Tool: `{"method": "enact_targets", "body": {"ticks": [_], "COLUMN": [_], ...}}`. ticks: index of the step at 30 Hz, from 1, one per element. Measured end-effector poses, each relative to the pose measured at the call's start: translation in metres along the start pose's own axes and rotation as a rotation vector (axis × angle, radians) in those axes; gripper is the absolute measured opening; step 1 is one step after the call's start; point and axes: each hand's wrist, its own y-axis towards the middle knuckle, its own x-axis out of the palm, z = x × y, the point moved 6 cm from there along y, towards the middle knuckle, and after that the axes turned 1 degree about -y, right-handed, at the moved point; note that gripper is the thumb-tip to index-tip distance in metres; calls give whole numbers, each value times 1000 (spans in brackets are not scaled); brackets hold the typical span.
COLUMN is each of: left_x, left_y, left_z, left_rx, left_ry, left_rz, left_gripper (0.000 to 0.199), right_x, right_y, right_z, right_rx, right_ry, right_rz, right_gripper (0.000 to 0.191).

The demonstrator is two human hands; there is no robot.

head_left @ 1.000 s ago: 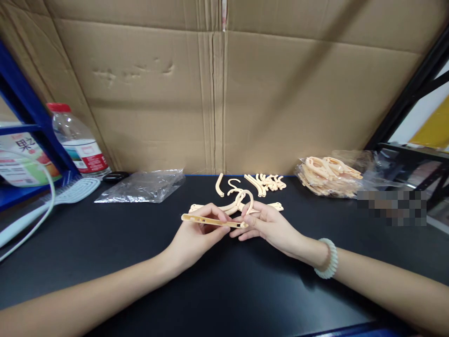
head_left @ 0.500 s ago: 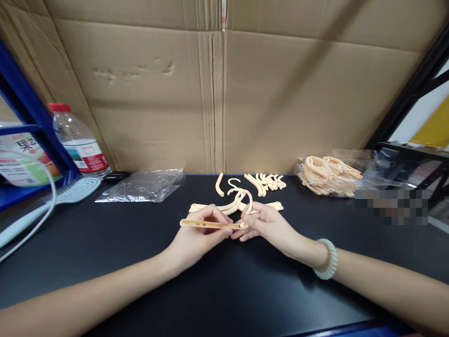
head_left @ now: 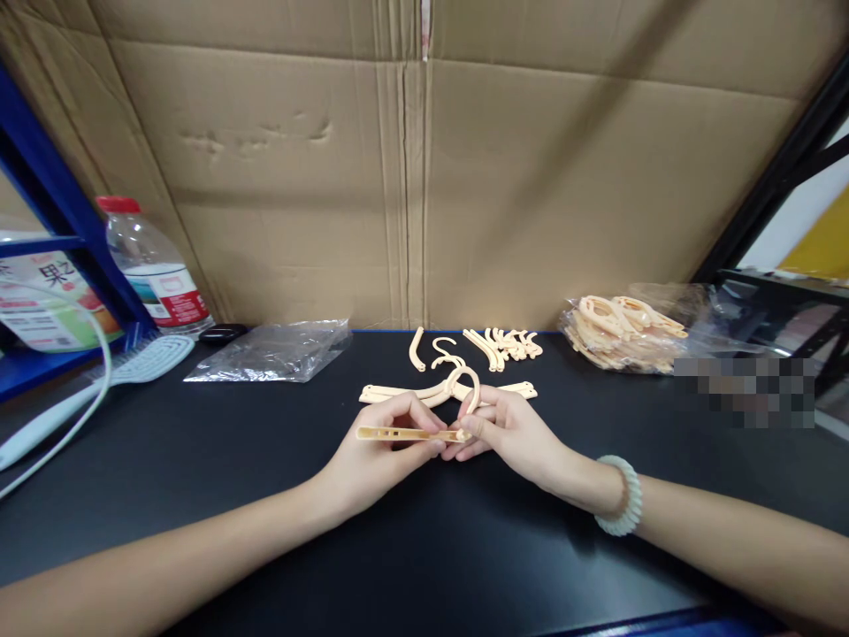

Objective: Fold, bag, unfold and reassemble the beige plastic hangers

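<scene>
Between the fingers of my left hand (head_left: 378, 447) is a cream plastic hanger arm (head_left: 391, 433), lying roughly level and pointing left. My right hand (head_left: 510, 429) pinches a cream hook (head_left: 476, 389) at its lower end, where it meets the arm's right end. Whether the two pieces are locked together cannot be made out. Just behind my hands lie hangers with hooks (head_left: 398, 394) on the black table (head_left: 411, 548). Farther back are a single curved arm (head_left: 416, 349), several more arms (head_left: 483, 349) and a small pile of hooks (head_left: 514, 343).
At the right back sits a clear bag of cream hanger parts (head_left: 616, 332). On the left are a flat clear bag (head_left: 271, 351), a black object (head_left: 222, 333), a pale blue hairbrush (head_left: 149, 361), a white cable and a red-capped bottle (head_left: 163, 283). Cardboard (head_left: 285, 177) stands behind.
The held arm has shifted slightly right and down, and its left end now sits closer to my left hand. The hook has turned a little and shows a rounder curve. Both hands keep their grip.
</scene>
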Motion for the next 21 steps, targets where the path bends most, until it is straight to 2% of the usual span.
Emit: {"method": "enact_targets", "body": {"ticks": [4, 14, 21], "left_x": [3, 3, 6], "left_y": [-1, -2, -4], "left_z": [2, 6, -3], "left_rx": [6, 31, -55], "left_ry": [-26, 51, -61], "left_rz": [-28, 4, 28], "left_gripper": [12, 14, 19], "right_x": [0, 3, 5], "right_y": [0, -3, -8], "right_z": [1, 2, -5], "right_rx": [-20, -81, -134], "right_ry": [3, -40, -99], "right_rz": [-6, 50, 80], "right_gripper": [32, 21, 10]}}
